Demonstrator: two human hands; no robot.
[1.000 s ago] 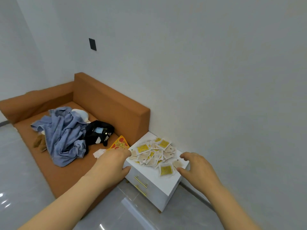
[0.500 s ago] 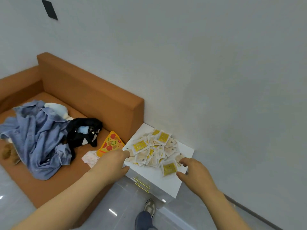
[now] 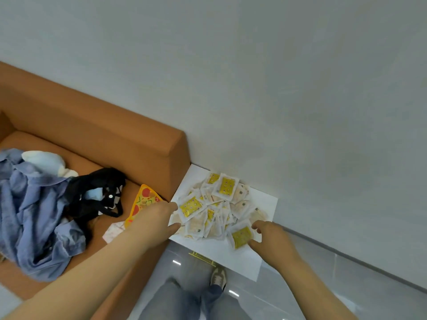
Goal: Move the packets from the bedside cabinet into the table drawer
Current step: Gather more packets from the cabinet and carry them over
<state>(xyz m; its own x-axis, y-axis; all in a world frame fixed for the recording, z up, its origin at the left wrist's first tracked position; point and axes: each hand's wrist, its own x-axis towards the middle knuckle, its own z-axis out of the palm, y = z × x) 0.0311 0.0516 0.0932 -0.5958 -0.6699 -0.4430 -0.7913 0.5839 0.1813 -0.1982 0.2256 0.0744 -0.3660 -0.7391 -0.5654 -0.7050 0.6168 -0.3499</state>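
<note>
Head view: an orange fabric sofa [image 3: 92, 125] stands left of the white bedside cabinet [image 3: 233, 257]. It carries a crumpled blue shirt [image 3: 30, 215], a black cloth bag [image 3: 92, 195] and, nearest the cabinet, a yellow pizza-slice toy [image 3: 143, 202]. The heap of white and yellow square packets [image 3: 217, 211] lies on the cabinet top, their print too small to read. The left hand [image 3: 154, 218], fingers relaxed and spread, touches the heap's sofa-side edge. The right hand [image 3: 272, 239] brackets a yellow packet [image 3: 241, 236] at the heap's near edge; whether it grips, I cannot tell. Since half a second ago both hands have stayed at the heap, and the grey shoe [image 3: 218, 274] below the cabinet shows more.
</note>
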